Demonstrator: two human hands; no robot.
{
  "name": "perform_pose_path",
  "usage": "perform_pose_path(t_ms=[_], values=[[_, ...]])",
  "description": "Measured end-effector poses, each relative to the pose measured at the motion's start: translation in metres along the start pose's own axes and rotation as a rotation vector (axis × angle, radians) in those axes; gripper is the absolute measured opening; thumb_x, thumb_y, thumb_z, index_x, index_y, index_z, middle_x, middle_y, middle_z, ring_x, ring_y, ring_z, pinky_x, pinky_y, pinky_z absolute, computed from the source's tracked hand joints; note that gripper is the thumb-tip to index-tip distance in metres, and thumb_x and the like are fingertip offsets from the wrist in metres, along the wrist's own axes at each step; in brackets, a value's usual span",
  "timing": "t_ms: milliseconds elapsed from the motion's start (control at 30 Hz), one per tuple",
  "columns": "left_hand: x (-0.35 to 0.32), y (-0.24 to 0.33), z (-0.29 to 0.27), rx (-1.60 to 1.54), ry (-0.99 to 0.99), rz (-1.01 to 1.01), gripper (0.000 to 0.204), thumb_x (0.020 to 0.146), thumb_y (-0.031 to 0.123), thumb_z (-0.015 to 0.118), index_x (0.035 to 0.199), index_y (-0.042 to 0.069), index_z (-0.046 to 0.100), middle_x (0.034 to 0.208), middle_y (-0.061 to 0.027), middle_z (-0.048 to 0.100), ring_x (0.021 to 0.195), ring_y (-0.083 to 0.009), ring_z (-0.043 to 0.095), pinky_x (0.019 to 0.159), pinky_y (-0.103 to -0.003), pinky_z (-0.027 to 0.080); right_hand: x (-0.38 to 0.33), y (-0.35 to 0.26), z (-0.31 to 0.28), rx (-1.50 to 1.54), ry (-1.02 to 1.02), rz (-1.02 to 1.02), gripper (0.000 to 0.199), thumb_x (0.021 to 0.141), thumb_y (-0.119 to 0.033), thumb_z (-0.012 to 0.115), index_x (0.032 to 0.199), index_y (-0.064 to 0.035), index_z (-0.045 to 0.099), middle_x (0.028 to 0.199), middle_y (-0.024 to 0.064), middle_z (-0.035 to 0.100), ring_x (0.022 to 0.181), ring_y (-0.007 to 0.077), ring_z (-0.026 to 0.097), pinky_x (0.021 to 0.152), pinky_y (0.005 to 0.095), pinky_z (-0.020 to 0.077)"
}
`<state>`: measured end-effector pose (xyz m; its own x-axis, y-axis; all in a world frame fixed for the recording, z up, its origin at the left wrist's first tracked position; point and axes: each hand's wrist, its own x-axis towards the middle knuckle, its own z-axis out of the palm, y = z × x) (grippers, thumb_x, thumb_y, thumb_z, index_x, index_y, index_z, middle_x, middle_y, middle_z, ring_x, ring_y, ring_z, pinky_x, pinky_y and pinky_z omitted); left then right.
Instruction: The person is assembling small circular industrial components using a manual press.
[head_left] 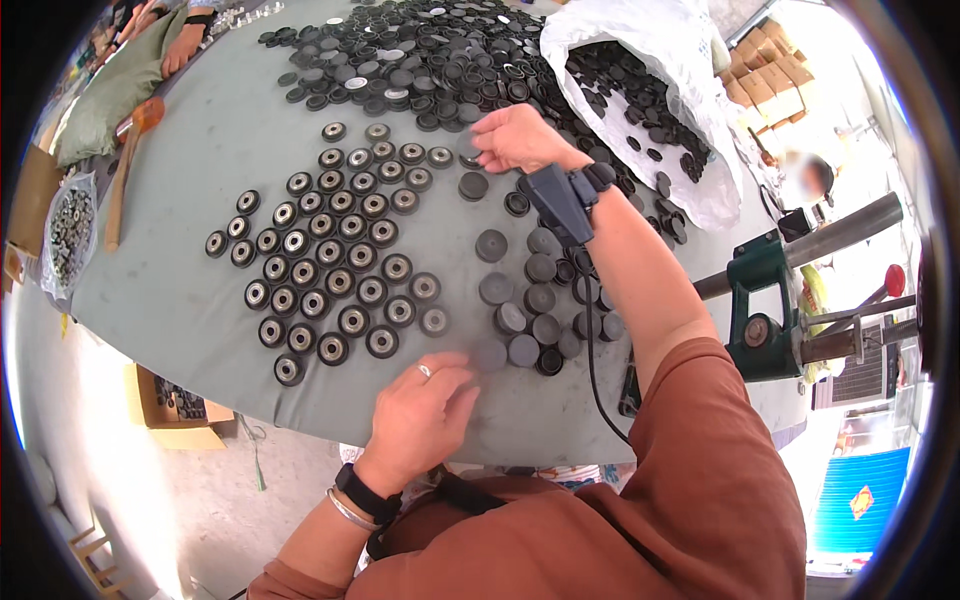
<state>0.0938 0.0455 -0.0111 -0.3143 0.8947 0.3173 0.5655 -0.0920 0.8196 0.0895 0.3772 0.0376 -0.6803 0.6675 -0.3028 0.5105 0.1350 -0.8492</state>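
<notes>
My right hand (520,138) reaches to the edge of a large pile of black round caps (430,60). Its fingers are pinched at the rim of a blurred dark cap (468,150). Lower down, my left hand (425,410) is bent near the table's front edge. Motion smears its fingertips beside another blurred cap (488,355), so its grip is unclear. Left of my hands lie many black wheels (320,225) with metal bearing centres, in loose rows. Several loose caps (540,268) lie flat below my right hand.
A white sack (690,190) spills caps at the back right. A green hand press (755,310) stands on the right. At left are a wooden-handled tool (122,180), a bag of small metal parts (72,225) and another person's hand (185,45). A cable (592,350) hangs from my right wrist device.
</notes>
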Motion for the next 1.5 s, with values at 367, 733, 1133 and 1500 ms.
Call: perform_pose_path(t_ms=[367,733,1133,1500], values=[[0.002,0.002,-0.001,-0.003,-0.010,0.006,0.017,0.073,0.000,0.071,0.087,0.002,0.062,0.099,-0.0090,0.064,0.061,-0.0159,0.062,0.054,-0.025,0.053,0.010,0.013,-0.018,0.138,0.143,0.046,0.027,0.084,-0.006,0.063,0.108,0.0056,0.059,0.081,0.0088,0.061,0.066,0.0156,0.061,0.059,0.0277,0.0552],[-0.001,0.001,0.001,-0.009,0.002,-0.042,0.016,0.074,0.003,0.069,0.088,0.005,0.062,0.099,-0.0067,0.064,0.070,-0.0207,0.062,0.060,-0.030,0.053,0.007,0.006,-0.006,-0.240,0.023,0.057,0.018,0.082,-0.013,0.069,0.085,0.0045,0.064,0.077,0.0088,0.062,0.065,0.0145,0.061,0.058,0.0242,0.0532],[-0.002,0.002,0.002,0.016,0.033,-0.036,0.013,0.074,-0.001,0.070,0.085,0.001,0.063,0.099,-0.0085,0.064,0.058,-0.0140,0.060,0.053,-0.024,0.051,0.026,0.020,-0.010,-0.490,0.032,-0.054,0.028,0.076,-0.026,0.078,0.075,-0.0006,0.066,0.066,0.0054,0.063,0.055,0.0122,0.060,0.053,0.0261,0.0509],[-0.001,0.001,0.003,0.034,0.041,0.003,0.013,0.073,-0.001,0.069,0.084,0.001,0.063,0.098,-0.0082,0.065,0.057,-0.0149,0.059,0.052,-0.025,0.050,0.057,-0.004,0.006,-1.093,0.221,-0.171,0.044,0.073,-0.041,0.070,0.083,0.0010,0.071,0.089,0.0191,0.068,0.091,0.0311,0.065,0.081,0.0366,0.0508]])
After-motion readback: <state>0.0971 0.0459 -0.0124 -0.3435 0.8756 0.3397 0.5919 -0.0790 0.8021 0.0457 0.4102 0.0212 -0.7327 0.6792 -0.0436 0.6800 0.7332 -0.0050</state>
